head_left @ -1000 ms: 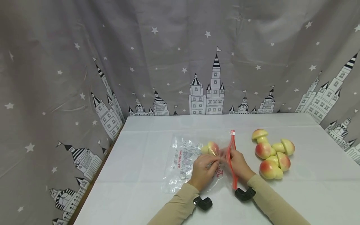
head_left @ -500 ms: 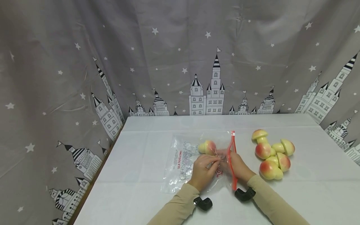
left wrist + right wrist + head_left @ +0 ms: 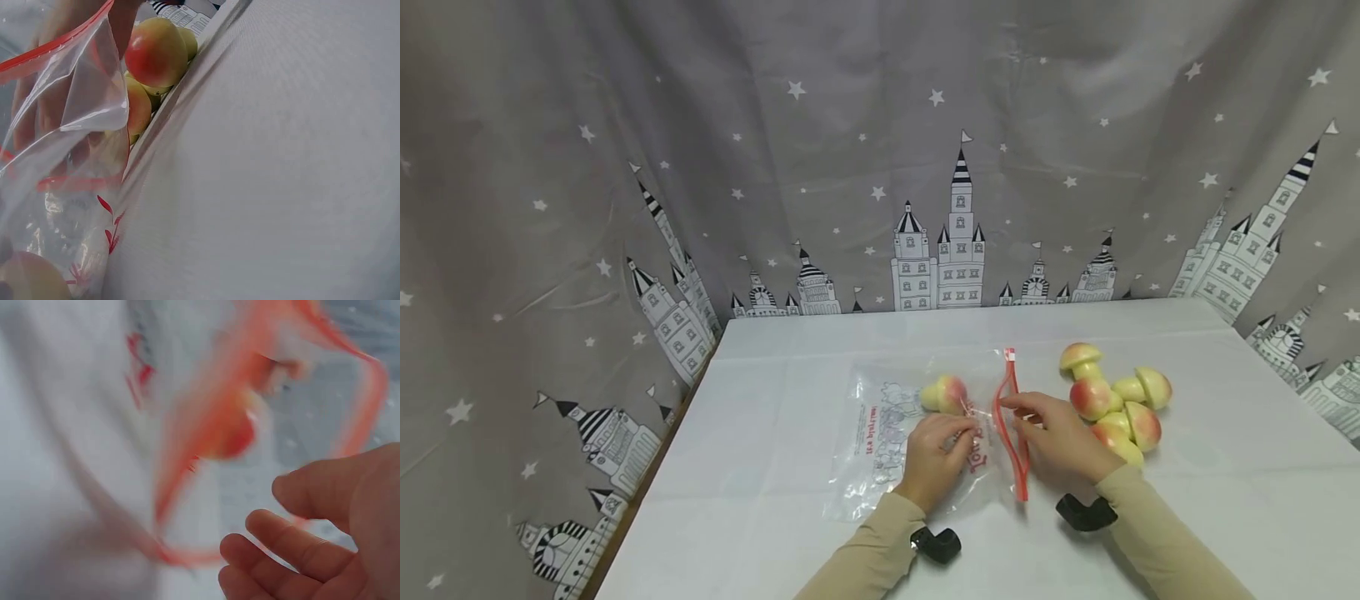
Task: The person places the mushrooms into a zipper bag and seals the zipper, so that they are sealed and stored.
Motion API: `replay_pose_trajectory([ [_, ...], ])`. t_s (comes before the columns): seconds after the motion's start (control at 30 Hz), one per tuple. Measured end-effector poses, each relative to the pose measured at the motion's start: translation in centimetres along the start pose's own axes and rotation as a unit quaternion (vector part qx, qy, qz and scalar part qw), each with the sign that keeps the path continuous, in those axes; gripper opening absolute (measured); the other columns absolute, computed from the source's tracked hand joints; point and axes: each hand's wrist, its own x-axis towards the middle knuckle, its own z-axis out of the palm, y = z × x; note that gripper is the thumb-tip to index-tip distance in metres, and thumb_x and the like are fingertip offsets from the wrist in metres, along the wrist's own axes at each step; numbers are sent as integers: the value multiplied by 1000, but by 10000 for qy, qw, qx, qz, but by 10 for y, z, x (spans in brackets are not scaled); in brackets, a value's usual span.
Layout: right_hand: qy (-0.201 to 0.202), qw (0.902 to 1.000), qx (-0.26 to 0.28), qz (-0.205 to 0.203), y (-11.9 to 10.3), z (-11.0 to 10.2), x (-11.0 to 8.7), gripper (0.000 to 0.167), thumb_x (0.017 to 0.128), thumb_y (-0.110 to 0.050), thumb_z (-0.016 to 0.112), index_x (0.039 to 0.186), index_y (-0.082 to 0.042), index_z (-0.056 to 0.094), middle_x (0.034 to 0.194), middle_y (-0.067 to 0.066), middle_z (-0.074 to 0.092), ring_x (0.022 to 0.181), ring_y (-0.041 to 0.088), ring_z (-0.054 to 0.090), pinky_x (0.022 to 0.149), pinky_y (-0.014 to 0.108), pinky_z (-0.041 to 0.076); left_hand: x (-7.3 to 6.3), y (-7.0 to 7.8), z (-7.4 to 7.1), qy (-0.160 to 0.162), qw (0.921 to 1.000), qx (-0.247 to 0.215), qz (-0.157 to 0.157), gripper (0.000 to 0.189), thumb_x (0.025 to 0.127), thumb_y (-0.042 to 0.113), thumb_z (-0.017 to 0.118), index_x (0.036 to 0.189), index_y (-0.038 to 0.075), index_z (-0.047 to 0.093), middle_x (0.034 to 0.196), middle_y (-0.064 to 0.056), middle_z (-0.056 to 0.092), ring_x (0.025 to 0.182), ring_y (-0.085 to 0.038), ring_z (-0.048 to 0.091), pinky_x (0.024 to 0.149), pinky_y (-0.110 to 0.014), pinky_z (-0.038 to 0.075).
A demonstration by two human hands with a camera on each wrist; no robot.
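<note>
A clear plastic zip bag [image 3: 856, 471] with a red zip edge [image 3: 1021, 483] and printed drawings lies on the table. Inside it is one toy mushroom [image 3: 943, 394], yellow-green with a reddish cap; the right wrist view shows this mushroom [image 3: 234, 434] through the gaping, blurred bag mouth. My left hand [image 3: 934, 462] pinches the bag's upper film near the mouth, thumb against fingers. At the mouth, my right hand [image 3: 1063, 437] holds nothing; its fingers [image 3: 300, 547] are loosely bent and spread from the thumb, beside the red edge.
Several more toy mushrooms [image 3: 1090, 398] lie clustered on the white table [image 3: 760, 467], right of the bag and close behind my right hand. A grey curtain [image 3: 820, 167] printed with castles and stars hangs behind and to the left of the table.
My right hand has come out of the bag toward the right. The mushroom inside has shifted slightly left within the bag and lies free. My left hand stays on the film.
</note>
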Motion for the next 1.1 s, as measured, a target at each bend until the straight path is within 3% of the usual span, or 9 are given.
replay_pose_trajectory([
  [0.17,456,9988,-147,131,-2,-41,-14,32,92,-4,68,124,0,69,119,18,74,99,27,72,86,34,60,0,-2,-4,9,9999,29,-106,12,83,7,77,95,10,79,92,-1,80,91,-17,72,85,-26,55],
  [0.27,733,9962,-212,422,0,-66,-26,33,93,-10,71,125,-1,68,119,19,73,93,6,69,81,22,57,-1,-3,-5,-32,9998,8,-179,12,84,8,77,95,10,79,91,-1,80,90,-16,72,85,-26,55],
  [0.37,984,9921,-305,712,9,-88,-38,35,94,-13,70,127,-1,67,120,23,71,89,-16,55,75,13,52,-1,-3,-4,-39,9998,1,-171,12,84,8,77,95,10,79,91,-2,80,89,-16,72,84,-26,55],
  [0.5,1259,9854,-464,1051,28,-107,-52,37,96,-15,67,130,0,64,124,28,67,89,-29,43,71,4,45,-2,-4,-3,24,9999,24,-110,13,83,7,78,95,10,79,90,-1,80,89,-16,72,84,-26,55],
  [0.8,1182,9745,-565,1823,68,-114,-74,47,98,-29,66,133,2,60,126,26,67,84,-31,37,66,10,42,-2,-3,1,-37,9999,-22,-120,13,83,7,77,96,9,79,92,-2,80,91,-17,72,86,-26,55],
  [0.9,1145,9752,-366,1857,76,-111,-77,49,98,-30,66,134,2,59,116,-7,72,85,-30,39,68,10,43,-2,-2,1,-55,9999,-15,-150,13,84,7,76,96,10,79,93,-1,80,91,-16,72,86,-25,55],
  [1.0,1140,9747,-151,1918,80,-108,-78,50,97,-32,67,134,2,59,107,-35,58,85,-28,43,68,10,47,-2,-2,2,-19,9999,-35,-126,13,83,7,77,96,10,79,92,-2,80,91,-16,72,85,-25,55],
  [1.03,1093,9745,-116,1957,80,-106,-78,52,97,-33,67,135,2,59,108,-35,58,85,-27,43,68,10,48,-2,-2,2,6,9999,-23,-99,13,83,7,77,95,10,79,92,-1,80,90,-16,72,85,-25,55],
  [1.1,979,9741,-57,2040,81,-104,-77,55,98,-35,66,136,3,57,117,-13,70,85,-28,42,68,12,50,-2,-1,2,36,10000,-19,-66,13,82,6,77,95,10,79,91,-2,79,90,-17,72,85,-25,55],
])
